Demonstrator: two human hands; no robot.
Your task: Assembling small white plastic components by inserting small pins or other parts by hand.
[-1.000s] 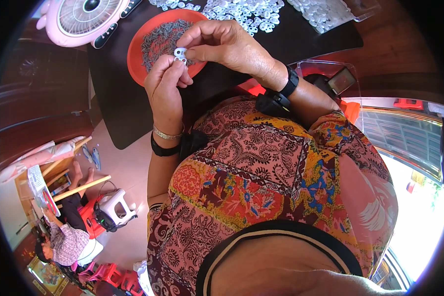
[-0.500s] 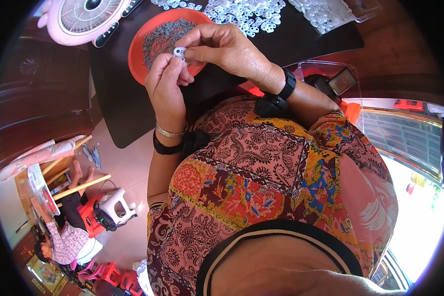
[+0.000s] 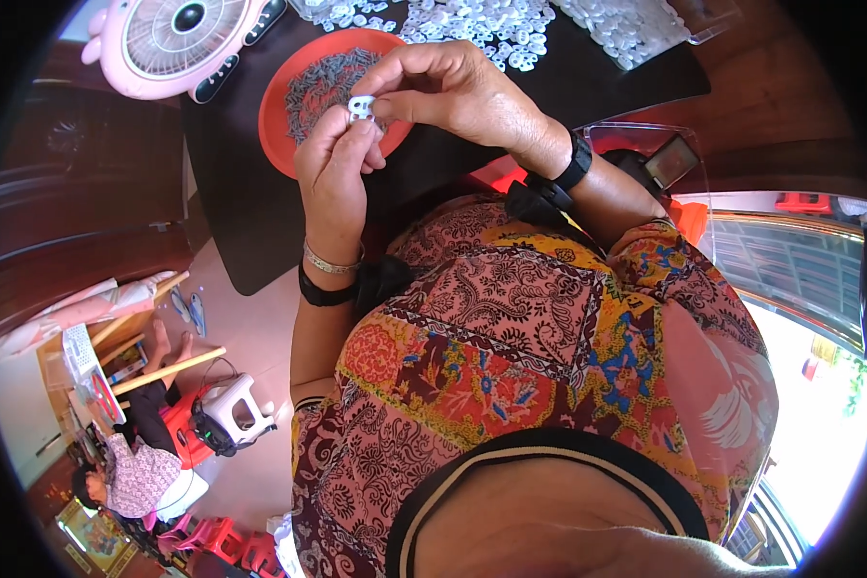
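Note:
Over the bowl's near edge, both hands meet at a small white plastic piece with holes (image 3: pixel 361 104). My left hand (image 3: pixel 335 169) pinches its lower end between thumb and fingers. The thumb and bent forefinger of my right hand (image 3: pixel 458 94) close on its upper right side; whether they also hold something smaller is hidden. Beneath the fingers, a round red bowl (image 3: pixel 275 135) holds many grey screw-like pieces (image 3: pixel 313 91). Loose white plastic pieces (image 3: pixel 477 24) lie heaped on the dark table (image 3: pixel 236 207) beyond my right hand.
A pink fan (image 3: pixel 188 48) stands at the far left. More white pieces (image 3: pixel 621 29) lie in a clear bag at the far right. A clear plastic box (image 3: pixel 698 159) sits by my right forearm. At lower left, another person (image 3: pixel 140 477) sits near a white stool (image 3: pixel 236 409).
The view has shifted slightly, so the bowl and fan sit a little lower and farther right. The white piece is tilted differently between my fingers, and more of it shows.

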